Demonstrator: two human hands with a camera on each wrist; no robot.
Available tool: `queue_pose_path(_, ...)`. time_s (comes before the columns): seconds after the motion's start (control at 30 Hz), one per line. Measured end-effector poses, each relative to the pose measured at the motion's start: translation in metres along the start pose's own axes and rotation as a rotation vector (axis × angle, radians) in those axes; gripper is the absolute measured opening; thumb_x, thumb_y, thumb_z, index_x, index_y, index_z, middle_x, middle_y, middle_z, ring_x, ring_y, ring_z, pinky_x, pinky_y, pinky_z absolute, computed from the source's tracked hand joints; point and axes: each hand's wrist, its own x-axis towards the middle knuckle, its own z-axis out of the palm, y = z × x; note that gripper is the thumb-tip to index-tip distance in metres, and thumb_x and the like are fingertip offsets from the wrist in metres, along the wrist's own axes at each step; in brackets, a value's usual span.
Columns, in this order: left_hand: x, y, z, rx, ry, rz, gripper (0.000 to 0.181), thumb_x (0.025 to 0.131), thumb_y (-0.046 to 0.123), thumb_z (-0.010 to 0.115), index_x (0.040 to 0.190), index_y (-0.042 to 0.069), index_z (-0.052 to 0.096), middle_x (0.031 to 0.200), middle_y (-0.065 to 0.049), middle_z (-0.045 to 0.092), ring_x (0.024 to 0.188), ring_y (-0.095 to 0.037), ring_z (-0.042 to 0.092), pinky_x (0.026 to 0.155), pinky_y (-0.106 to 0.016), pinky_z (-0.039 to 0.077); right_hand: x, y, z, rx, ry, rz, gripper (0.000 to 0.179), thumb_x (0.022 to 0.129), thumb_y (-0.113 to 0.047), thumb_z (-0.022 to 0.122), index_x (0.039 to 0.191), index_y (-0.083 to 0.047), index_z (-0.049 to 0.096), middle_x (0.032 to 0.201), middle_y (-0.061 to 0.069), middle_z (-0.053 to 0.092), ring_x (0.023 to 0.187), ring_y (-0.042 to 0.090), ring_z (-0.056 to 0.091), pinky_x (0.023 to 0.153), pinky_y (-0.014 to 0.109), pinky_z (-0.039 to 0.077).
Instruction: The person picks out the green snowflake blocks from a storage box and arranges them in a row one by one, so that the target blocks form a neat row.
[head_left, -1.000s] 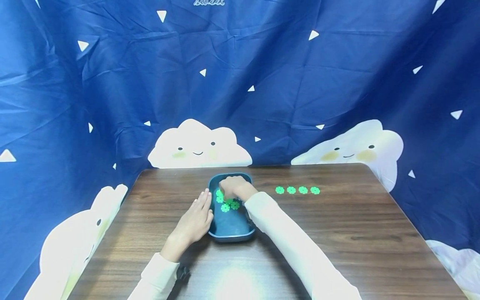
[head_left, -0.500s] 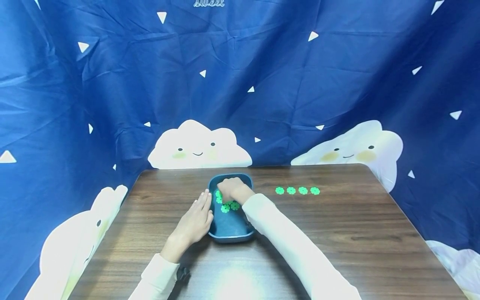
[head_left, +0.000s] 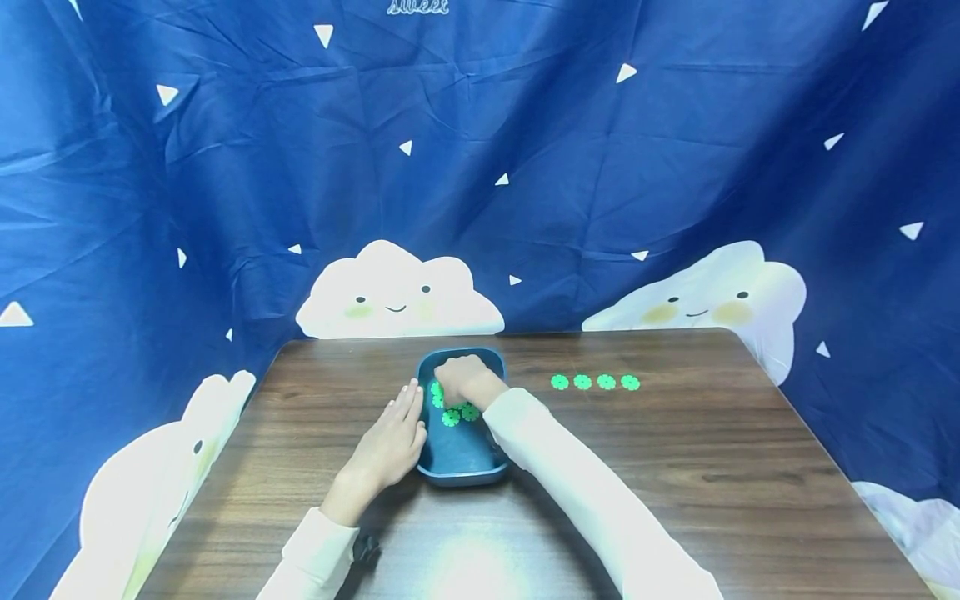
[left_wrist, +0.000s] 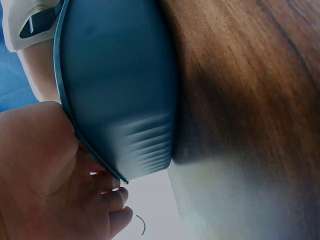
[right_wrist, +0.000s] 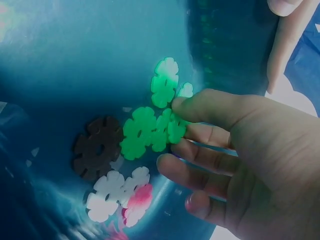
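A dark blue plastic bin stands on the table, with several green flower-shaped interlocking discs in it. My left hand rests along the bin's left rim, its fingers fairly straight; in the left wrist view the palm lies against the rim. My right hand reaches down inside. In the right wrist view its thumb and fingers pinch a green flower-shaped disc, partly hidden by them. Other green discs touch or lie beside it, near a dark brown disc.
White discs and a pink disc lie lower in the bin. A row of several green discs lies on the wooden table to the right. A blue curtain with clouds hangs behind.
My right hand has shifted slightly left and down inside the bin, then stayed nearly still. The left hand and the row of discs have not moved.
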Motion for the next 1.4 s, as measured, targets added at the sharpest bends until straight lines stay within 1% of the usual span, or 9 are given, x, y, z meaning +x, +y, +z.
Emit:
queue_pose_path(0.33,0.000,0.000,0.003,0.009,-0.005,0.001,0.062,0.112,0.022,0.042,0.164,-0.009,0.028,0.176,-0.024,0.023,0.164,-0.039,0.026,0.133,-0.055,0.029,-0.001,0.003,-0.001,0.015,-0.004,-0.004,0.036,0.101,-0.033,0.069,0.132,-0.014,0.070,0.114,0.005,0.076,0.090,0.019,0.067,0.092,0.040,0.064)
queue_pose_path(0.43,0.000,0.000,0.003,0.006,-0.007,0.002,0.062,0.112,0.021,0.042,0.164,-0.009,0.028,0.176,-0.024,0.023,0.163,-0.039,0.026,0.133,-0.055,0.028,-0.002,0.004,-0.003,0.027,0.000,-0.008,0.036,0.099,-0.031,0.070,0.130,-0.014,0.069,0.111,0.005,0.076,0.088,0.018,0.067,0.087,0.038,0.064)
queue_pose_path(0.57,-0.001,-0.001,0.003,0.002,-0.008,0.001,0.062,0.112,0.021,0.042,0.164,-0.010,0.028,0.176,-0.024,0.023,0.164,-0.039,0.026,0.133,-0.055,0.028,-0.004,0.006,-0.004,0.053,0.013,-0.015,0.030,0.096,-0.028,0.074,0.122,-0.015,0.069,0.100,0.001,0.073,0.081,0.016,0.066,0.078,0.032,0.062)
queue_pose_path(0.7,-0.002,-0.002,0.003,0.006,0.000,0.006,0.061,0.112,0.021,0.042,0.164,-0.010,0.028,0.175,-0.024,0.024,0.164,-0.039,0.026,0.133,-0.055,0.029,-0.006,0.009,-0.007,0.054,0.047,-0.035,0.020,0.095,-0.026,0.073,0.112,-0.017,0.069,0.092,-0.002,0.070,0.079,0.014,0.061,0.077,0.031,0.059)
queue_pose_path(0.77,-0.002,-0.002,0.003,0.001,0.002,0.007,0.062,0.112,0.021,0.042,0.164,-0.010,0.028,0.175,-0.024,0.023,0.163,-0.039,0.026,0.132,-0.056,0.029,-0.009,0.011,-0.009,0.048,0.068,-0.046,0.021,0.094,-0.027,0.073,0.113,-0.018,0.070,0.094,-0.004,0.070,0.080,0.013,0.061,0.080,0.032,0.059)
queue_pose_path(0.93,-0.001,-0.002,0.003,-0.002,0.002,0.005,0.062,0.112,0.021,0.042,0.164,-0.009,0.028,0.176,-0.023,0.023,0.163,-0.039,0.026,0.132,-0.056,0.029,-0.018,0.018,-0.018,0.042,0.121,-0.072,0.033,0.096,-0.031,0.074,0.124,-0.016,0.073,0.105,-0.002,0.074,0.089,0.015,0.067,0.088,0.036,0.062)
queue_pose_path(1.1,0.000,-0.002,0.002,0.005,0.018,0.015,0.061,0.112,0.021,0.043,0.164,-0.009,0.029,0.175,-0.024,0.025,0.162,-0.040,0.029,0.132,-0.056,0.029,-0.029,0.028,-0.026,0.032,0.154,-0.064,0.032,0.097,-0.035,0.076,0.122,-0.016,0.073,0.108,-0.001,0.072,0.093,0.017,0.068,0.090,0.037,0.062)
queue_pose_path(1.27,-0.001,-0.002,0.002,0.004,0.019,0.015,0.061,0.112,0.021,0.044,0.163,-0.009,0.030,0.175,-0.024,0.025,0.162,-0.040,0.029,0.132,-0.057,0.029,-0.039,0.041,-0.029,0.038,0.189,-0.064,0.029,0.097,-0.033,0.077,0.119,-0.015,0.073,0.108,-0.001,0.070,0.095,0.017,0.065,0.091,0.039,0.061)
queue_pose_path(1.4,-0.002,-0.002,0.002,0.005,0.024,0.018,0.061,0.112,0.021,0.044,0.163,-0.009,0.031,0.175,-0.024,0.026,0.162,-0.041,0.029,0.132,-0.057,0.029,-0.047,0.052,-0.032,0.053,0.194,-0.054,0.029,0.096,-0.033,0.077,0.118,-0.015,0.072,0.105,-0.002,0.066,0.092,0.017,0.062,0.087,0.039,0.060)
